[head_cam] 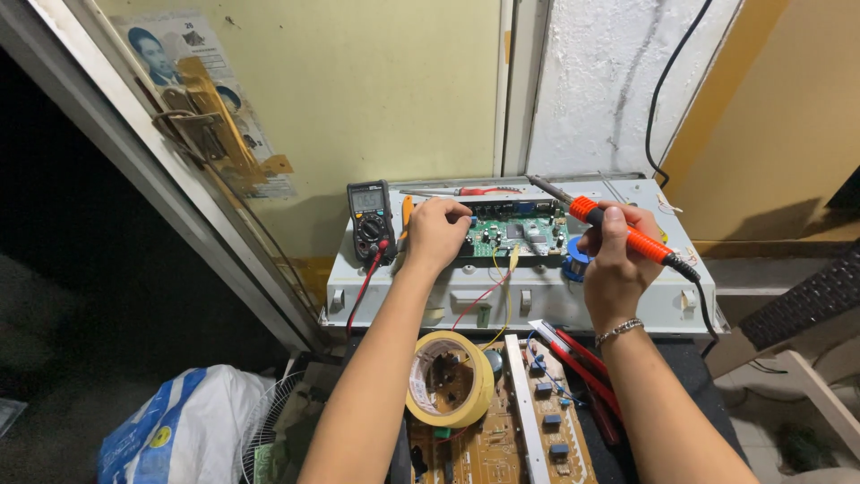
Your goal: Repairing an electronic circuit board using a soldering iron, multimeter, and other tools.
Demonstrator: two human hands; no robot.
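My right hand grips an orange-handled soldering iron, its metal tip pointing up and left above a green circuit board. My left hand is curled, resting on the board's left end; whether it holds anything I cannot tell. The board lies on a pale grey metal chassis. A small blue round object sits just left of my right hand.
A black multimeter with red and black leads lies at the chassis's left end. A red-handled screwdriver lies at the back. Nearer me are a masking tape roll, a brown circuit board and red-handled pliers. A blue-white bag lies lower left.
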